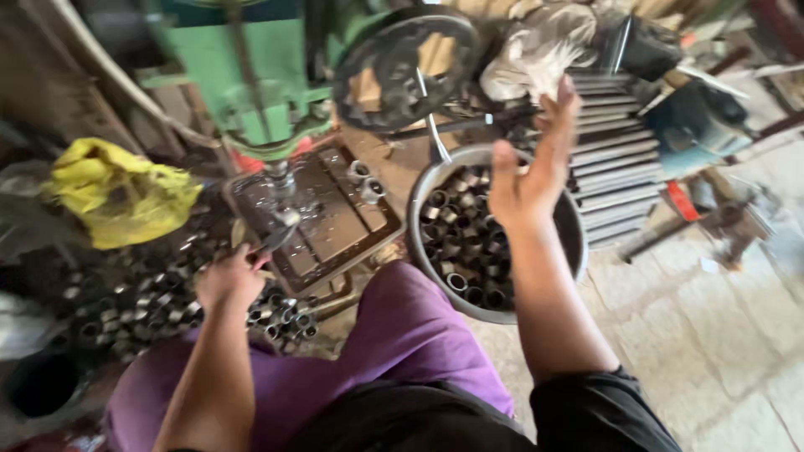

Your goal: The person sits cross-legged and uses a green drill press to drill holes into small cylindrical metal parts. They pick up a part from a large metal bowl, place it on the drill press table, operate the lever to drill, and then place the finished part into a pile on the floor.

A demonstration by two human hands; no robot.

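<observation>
- Hands first: the left hand (228, 280) is down by the front edge of the drill-press table (335, 226), its fingers closed on a thin dark tool (270, 243) whose tip points toward the small metal piece (289, 218) under the spindle (280, 180).
- Right hand (528, 180) is raised above the round metal basin (419, 251), fingers spread and loose, palm showing, holding nothing; it is near the spoked feed wheel (402, 71) of the green drill press (243, 75) but not touching it.
- Short metal sleeves (469, 251) fill a good part of the basin, lying loose in a heap.
- Another, wider heap of the same sleeves (142, 305) lies spread to the left, below the left hand and beside the purple-clad knee (394, 335).
- Two sleeves (364, 180) stand apart on the far corner of the press table.
- As a judgement of progress: one piece sits at the spindle and both heaps are large, so the batch looks well under way but far from finished; which heap is worked and which is waiting cannot be told.
- Around: a yellow cloth (121, 192) at left, a stack of flat metal bars (611, 159) at right, a pale rag (536, 50) behind the wheel.
</observation>
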